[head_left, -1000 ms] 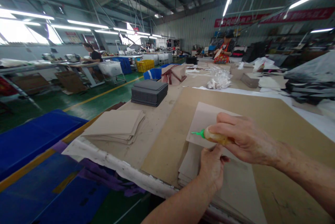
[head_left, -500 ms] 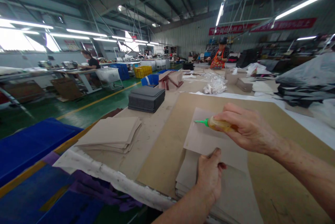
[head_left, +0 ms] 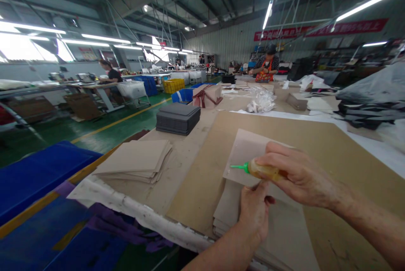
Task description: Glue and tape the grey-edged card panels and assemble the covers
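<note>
My right hand (head_left: 292,172) is wrapped round a glue bottle (head_left: 264,170) with yellowish contents and a green nozzle. The nozzle tip points left, over the left edge of a pale beige sheet (head_left: 245,148); small shiny spots show along that edge. My left hand (head_left: 255,207) pinches the near edge of this sheet between thumb and fingers. Below the left hand lies a stack of similar beige sheets (head_left: 226,210), partly covered by the hand and forearm. Both sheet and stack rest on brown paper (head_left: 196,186) spread over the table.
Another pile of beige sheets (head_left: 133,157) lies at the left table edge, with a dark grey stack (head_left: 177,119) behind it. Clear plastic wrap (head_left: 261,100) and black pieces under plastic (head_left: 368,112) lie farther off. A person in an orange apron (head_left: 265,70) stands at the back.
My right hand has brought the glue bottle toward me and slightly left, along the sheet's left edge. My left hand keeps its pinch in nearly the same place.
</note>
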The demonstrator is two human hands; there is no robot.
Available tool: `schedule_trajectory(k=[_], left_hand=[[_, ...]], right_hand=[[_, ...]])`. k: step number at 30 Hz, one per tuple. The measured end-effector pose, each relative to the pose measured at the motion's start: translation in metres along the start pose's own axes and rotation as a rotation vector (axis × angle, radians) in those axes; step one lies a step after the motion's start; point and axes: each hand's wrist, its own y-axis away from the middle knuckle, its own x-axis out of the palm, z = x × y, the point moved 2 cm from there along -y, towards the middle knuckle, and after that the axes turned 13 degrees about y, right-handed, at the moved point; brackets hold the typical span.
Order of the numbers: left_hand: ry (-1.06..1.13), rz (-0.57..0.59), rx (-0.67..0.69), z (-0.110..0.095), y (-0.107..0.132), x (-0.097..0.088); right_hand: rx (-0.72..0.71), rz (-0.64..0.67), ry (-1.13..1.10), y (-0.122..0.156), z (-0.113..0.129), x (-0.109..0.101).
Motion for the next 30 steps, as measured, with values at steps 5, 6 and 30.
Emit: schedule_trajectory(k=[5,6,30], left_hand=[[0.002,-0.042,-0.004,-0.003,0.002,0.0],[-0.004,-0.042,-0.008,-0.003,0.001,0.001],[-0.058,-0.031,-0.026,0.0,-0.003,-0.004]], right_hand=[[0.079,-0.054,0.044,0.0,-0.019,-0.005],[0.105,-0.086,0.056,0.0,-0.023,-0.008],[0.178,-0.193,0.217,-0.008,-0.05,-0.025]])
